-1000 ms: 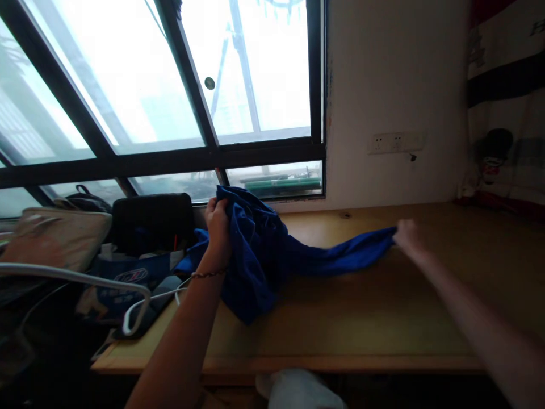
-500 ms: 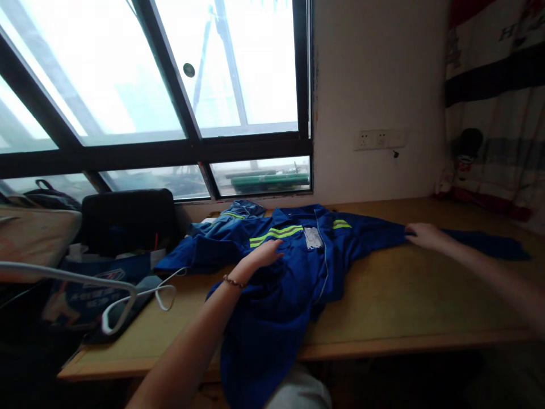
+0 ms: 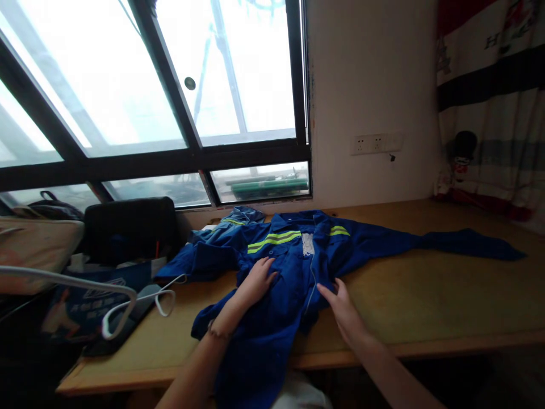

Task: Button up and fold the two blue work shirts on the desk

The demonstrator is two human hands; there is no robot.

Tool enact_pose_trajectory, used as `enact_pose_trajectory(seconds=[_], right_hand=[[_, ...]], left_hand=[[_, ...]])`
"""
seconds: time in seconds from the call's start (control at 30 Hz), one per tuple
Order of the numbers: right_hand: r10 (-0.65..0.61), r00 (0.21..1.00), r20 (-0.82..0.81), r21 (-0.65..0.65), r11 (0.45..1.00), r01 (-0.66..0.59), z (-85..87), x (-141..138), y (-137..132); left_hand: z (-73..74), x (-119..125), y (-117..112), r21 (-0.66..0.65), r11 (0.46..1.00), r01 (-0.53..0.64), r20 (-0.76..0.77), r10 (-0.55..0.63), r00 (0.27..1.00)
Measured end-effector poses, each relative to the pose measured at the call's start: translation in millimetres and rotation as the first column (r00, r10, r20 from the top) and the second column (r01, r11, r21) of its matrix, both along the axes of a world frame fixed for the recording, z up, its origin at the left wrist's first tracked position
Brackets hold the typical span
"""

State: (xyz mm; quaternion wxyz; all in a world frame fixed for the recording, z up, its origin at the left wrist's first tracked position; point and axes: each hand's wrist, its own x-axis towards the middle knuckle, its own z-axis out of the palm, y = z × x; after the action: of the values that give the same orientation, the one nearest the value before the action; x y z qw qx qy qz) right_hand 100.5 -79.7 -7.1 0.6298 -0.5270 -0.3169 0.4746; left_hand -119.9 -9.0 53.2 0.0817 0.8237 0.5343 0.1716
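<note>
A blue work jacket [image 3: 293, 267] with yellow-green reflective stripes lies spread on the wooden desk [image 3: 426, 307], its lower part hanging over the front edge. One sleeve stretches far to the right, the other lies bunched to the left. My left hand [image 3: 259, 278] rests flat on the jacket's left front panel, fingers stretched out. My right hand [image 3: 340, 301] lies with fingers extended on the jacket's right front edge, touching the fabric beside the opening.
A white clothes hanger [image 3: 128, 307] lies at the desk's left end, over a dark flat object. Behind it stand a black bag [image 3: 131, 227] and a blue printed bag [image 3: 80, 301]. A window is behind the desk, a wall socket [image 3: 374, 143] right of it, a striped curtain [image 3: 489, 102] far right.
The bunched jacket has been laid out flat on the desk. My right hand has let go of the right sleeve and come back to the jacket's front; my left hand stays flat on it.
</note>
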Motion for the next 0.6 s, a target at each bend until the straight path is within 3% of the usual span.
enact_pose_trajectory(seconds=[0.1, 0.17, 0.23, 0.3, 0.37, 0.43, 0.5, 0.6], right_hand=[[0.029, 0.999, 0.027, 0.005, 1.000, -0.029, -10.8, 4.6, -31.3], [0.068, 0.998, 0.019, 0.013, 0.998, -0.068, -21.2, 10.1, -45.4], [0.076, 0.996, 0.037, 0.005, 0.997, -0.077, -28.5, 13.1, -49.9], [0.100, 0.987, 0.128, -0.005, 0.995, -0.100, -28.6, 12.1, -43.6], [0.155, 0.941, 0.302, -0.010, 0.987, -0.160, -21.4, 7.8, -28.5], [0.208, 0.855, 0.476, -0.015, 0.973, -0.228, -9.5, 3.0, -7.7], [0.222, 0.810, 0.543, -0.009, 0.966, -0.259, 5.2, 1.5, 15.7], [0.180, 0.920, 0.348, 0.014, 0.980, -0.197, 36.0, 12.0, 50.7]], left_hand=[[-1.7, -42.5, -65.7, 0.129, 0.989, -0.066, 0.180, 0.042, 0.983], [-23.5, -75.4, -110.0, 0.142, 0.966, -0.217, 0.187, 0.189, 0.964], [-53.3, -98.4, -143.1, 0.094, 0.960, -0.262, 0.108, 0.252, 0.962], [-78.1, -106.0, -159.2, 0.086, 0.950, -0.300, 0.031, 0.298, 0.954], [-88.9, -102.2, -159.2, 0.093, 0.937, -0.338, 0.007, 0.339, 0.941], [-84.7, -95.3, -149.5, 0.062, 0.937, -0.345, 0.035, 0.343, 0.939], [-69.1, -90.4, -137.9, -0.022, 0.956, -0.294, 0.129, 0.294, 0.947], [-34.2, -84.6, -127.1, -0.187, 0.961, -0.206, 0.401, 0.266, 0.877]])
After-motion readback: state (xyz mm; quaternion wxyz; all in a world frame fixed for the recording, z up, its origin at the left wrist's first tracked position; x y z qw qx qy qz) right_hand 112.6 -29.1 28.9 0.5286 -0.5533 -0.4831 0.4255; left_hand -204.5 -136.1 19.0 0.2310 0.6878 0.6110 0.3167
